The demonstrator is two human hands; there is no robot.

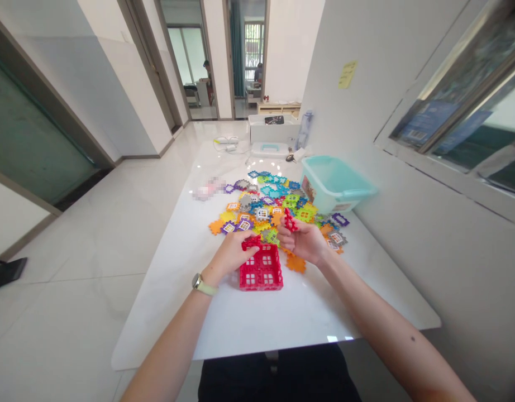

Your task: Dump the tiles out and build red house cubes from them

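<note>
A red open box built from interlocking window tiles [258, 273] lies on the white table in front of me. My left hand [233, 252], with a watch on its wrist, grips the far left corner of this box, thumb over the rim. In my right hand [305, 241] a loose red tile [290, 220] is pinched between thumb and fingers, raised to the right of the box and apart from it. An orange tile [296, 263] lies under that hand. Beyond both hands spreads a pile of colourful interlocking tiles [263, 214].
A turquoise plastic bin [341, 192] stands at the table's right, by the wall. Farther back are a white lidded case [270, 149], a white box [270, 132], a clear bottle [304, 129] and cables [227, 144]. People are visible through the far doorways.
</note>
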